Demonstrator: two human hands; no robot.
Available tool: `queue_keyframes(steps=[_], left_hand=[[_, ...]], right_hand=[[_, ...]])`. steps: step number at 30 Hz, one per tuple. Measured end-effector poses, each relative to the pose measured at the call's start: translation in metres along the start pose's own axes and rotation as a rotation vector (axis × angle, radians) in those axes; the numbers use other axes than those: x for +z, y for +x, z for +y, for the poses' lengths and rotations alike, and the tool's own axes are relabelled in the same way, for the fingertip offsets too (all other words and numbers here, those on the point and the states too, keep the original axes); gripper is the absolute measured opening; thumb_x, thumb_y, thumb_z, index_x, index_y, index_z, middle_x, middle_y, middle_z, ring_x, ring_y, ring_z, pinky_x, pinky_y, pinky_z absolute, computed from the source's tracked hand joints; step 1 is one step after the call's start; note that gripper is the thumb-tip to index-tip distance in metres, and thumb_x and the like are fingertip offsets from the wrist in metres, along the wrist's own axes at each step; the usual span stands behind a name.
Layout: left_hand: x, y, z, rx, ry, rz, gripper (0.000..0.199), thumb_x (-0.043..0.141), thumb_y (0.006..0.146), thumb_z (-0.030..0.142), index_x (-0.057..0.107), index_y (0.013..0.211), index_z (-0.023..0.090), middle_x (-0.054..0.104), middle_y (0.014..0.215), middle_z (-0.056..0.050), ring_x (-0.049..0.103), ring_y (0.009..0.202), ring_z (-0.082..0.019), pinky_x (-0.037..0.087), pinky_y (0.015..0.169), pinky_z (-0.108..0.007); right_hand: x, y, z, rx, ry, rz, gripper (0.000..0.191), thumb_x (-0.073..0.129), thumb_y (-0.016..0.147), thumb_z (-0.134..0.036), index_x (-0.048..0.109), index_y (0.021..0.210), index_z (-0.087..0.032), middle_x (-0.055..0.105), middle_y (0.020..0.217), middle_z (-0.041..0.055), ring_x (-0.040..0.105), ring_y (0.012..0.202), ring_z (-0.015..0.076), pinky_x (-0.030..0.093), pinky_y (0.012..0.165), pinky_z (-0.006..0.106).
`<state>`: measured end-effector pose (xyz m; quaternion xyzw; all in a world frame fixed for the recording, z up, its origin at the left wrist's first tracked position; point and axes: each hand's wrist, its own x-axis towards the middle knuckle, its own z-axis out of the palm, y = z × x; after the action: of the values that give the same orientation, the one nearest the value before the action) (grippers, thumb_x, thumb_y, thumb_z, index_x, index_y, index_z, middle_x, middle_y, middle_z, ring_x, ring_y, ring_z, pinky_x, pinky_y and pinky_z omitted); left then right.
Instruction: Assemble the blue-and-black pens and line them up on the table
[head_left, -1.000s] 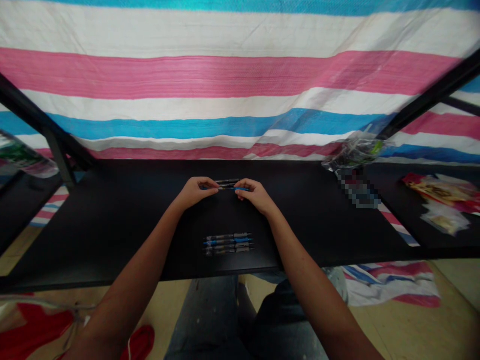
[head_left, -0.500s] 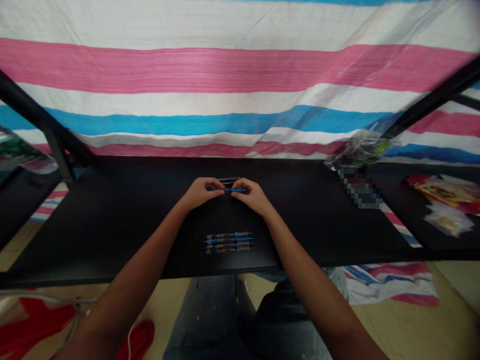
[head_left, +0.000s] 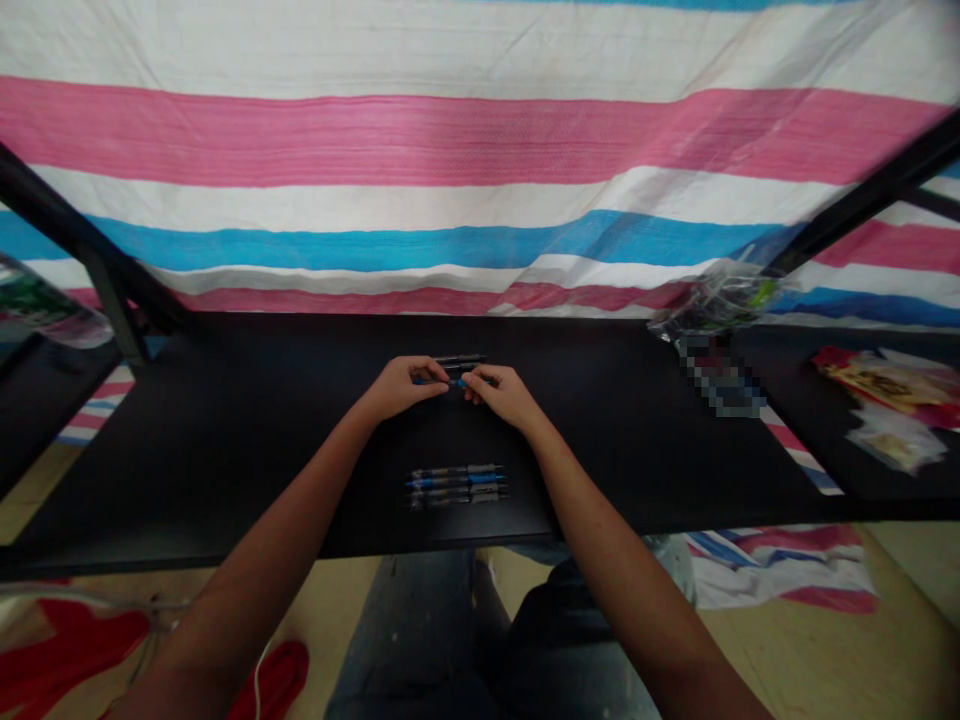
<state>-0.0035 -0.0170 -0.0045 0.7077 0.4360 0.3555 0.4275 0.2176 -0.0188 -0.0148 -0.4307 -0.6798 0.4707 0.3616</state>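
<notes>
Between my hands, just above the black table [head_left: 247,430], is a blue pen [head_left: 454,383], mostly covered by my fingers. My left hand [head_left: 405,385] pinches its left part. My right hand [head_left: 501,391] has thumb and fingers closed on its right part. Right behind my hands lie dark pens [head_left: 463,360], partly hidden by the fingers. Nearer to me, a row of several pens [head_left: 456,494] lies side by side on the table, among them a blue pen [head_left: 442,481].
A clear plastic bag [head_left: 716,300] and a pixelated object [head_left: 721,376] are at the table's right side. Farther right lie a red-and-yellow packet [head_left: 885,382] and a small clear bag [head_left: 896,438]. A striped sheet [head_left: 420,140] hangs behind the table; a bottle [head_left: 52,305] shows at left.
My right fingers have shifted their grip and curled tighter over the blue pen, hiding more of its right part. My left hand stays nearly in place. The row of pens has not moved.
</notes>
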Motion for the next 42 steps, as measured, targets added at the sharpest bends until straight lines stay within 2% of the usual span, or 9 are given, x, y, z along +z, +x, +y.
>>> queue_keyframes(steps=[3,5,11,16,21,24,31,37,42], left_hand=[[-0.001,0.001,0.001,-0.001,-0.010,0.041,0.024,0.077,0.075,0.033,0.075,0.089,0.014,0.075,0.086,-0.006,0.068,0.079,-0.019,0.052,0.077,-0.030],[-0.003,0.001,0.001,-0.001,-0.019,0.078,0.024,0.077,0.075,0.034,0.074,0.088,0.015,0.075,0.089,-0.007,0.069,0.082,-0.020,0.052,0.079,-0.031],[-0.009,0.000,0.000,-0.025,-0.015,0.071,0.027,0.078,0.074,0.036,0.074,0.089,0.015,0.075,0.088,-0.007,0.069,0.079,-0.020,0.052,0.075,-0.031],[-0.007,0.000,0.001,-0.020,-0.001,0.053,0.024,0.077,0.075,0.034,0.074,0.088,0.015,0.076,0.088,-0.007,0.069,0.083,-0.020,0.052,0.078,-0.031],[-0.006,0.000,0.002,-0.005,0.039,0.040,0.022,0.076,0.075,0.034,0.074,0.088,0.016,0.075,0.087,-0.006,0.068,0.080,-0.019,0.051,0.077,-0.031],[-0.006,0.000,0.002,0.002,0.075,0.022,0.022,0.075,0.076,0.035,0.075,0.088,0.016,0.075,0.085,-0.006,0.067,0.078,-0.019,0.051,0.075,-0.030],[-0.008,0.001,-0.001,0.006,0.039,0.066,0.024,0.075,0.076,0.036,0.075,0.088,0.016,0.076,0.089,-0.007,0.069,0.084,-0.021,0.052,0.079,-0.032],[-0.007,0.000,0.000,0.007,0.031,0.051,0.023,0.076,0.075,0.035,0.075,0.087,0.016,0.075,0.087,-0.007,0.069,0.082,-0.021,0.053,0.079,-0.032],[-0.006,0.000,0.001,0.008,0.028,0.053,0.022,0.076,0.076,0.034,0.075,0.088,0.016,0.075,0.088,-0.006,0.068,0.082,-0.020,0.052,0.081,-0.032]], right_hand=[[0.000,0.000,0.001,-0.003,0.074,0.024,0.030,0.070,0.080,-0.046,0.063,0.090,-0.019,0.066,0.076,0.0018,0.058,0.059,0.0131,0.048,0.059,0.028],[-0.001,0.000,0.003,0.004,0.152,0.048,0.038,0.077,0.073,-0.041,0.058,0.099,-0.021,0.065,0.082,0.0005,0.059,0.060,0.0128,0.048,0.058,0.027],[-0.005,0.001,0.008,-0.022,0.097,0.024,0.022,0.071,0.078,-0.037,0.058,0.082,-0.020,0.056,0.068,-0.0027,0.055,0.061,0.0131,0.045,0.059,0.027],[-0.004,0.002,0.009,-0.084,0.133,0.061,0.032,0.078,0.071,-0.038,0.060,0.093,-0.021,0.063,0.090,0.0018,0.060,0.075,0.0154,0.049,0.066,0.028],[-0.008,0.002,0.009,-0.049,0.053,0.055,0.027,0.073,0.077,-0.043,0.063,0.083,-0.019,0.059,0.073,-0.0006,0.055,0.063,0.0137,0.045,0.061,0.028],[-0.009,0.002,0.009,-0.047,-0.038,0.054,0.034,0.065,0.085,-0.049,0.064,0.073,-0.018,0.060,0.070,0.0017,0.056,0.062,0.0145,0.045,0.062,0.030],[-0.008,0.002,0.009,-0.055,0.090,0.064,0.036,0.077,0.073,-0.047,0.060,0.092,-0.021,0.065,0.088,0.0015,0.057,0.067,0.0134,0.048,0.063,0.028],[-0.010,0.002,0.008,0.002,-0.007,0.040,0.037,0.066,0.083,-0.056,0.064,0.078,-0.019,0.062,0.069,0.0015,0.057,0.062,0.0155,0.048,0.062,0.030],[-0.010,0.002,0.006,-0.018,0.096,0.042,0.034,0.072,0.079,-0.051,0.063,0.090,-0.020,0.064,0.078,0.0008,0.058,0.064,0.0140,0.048,0.062,0.029]])
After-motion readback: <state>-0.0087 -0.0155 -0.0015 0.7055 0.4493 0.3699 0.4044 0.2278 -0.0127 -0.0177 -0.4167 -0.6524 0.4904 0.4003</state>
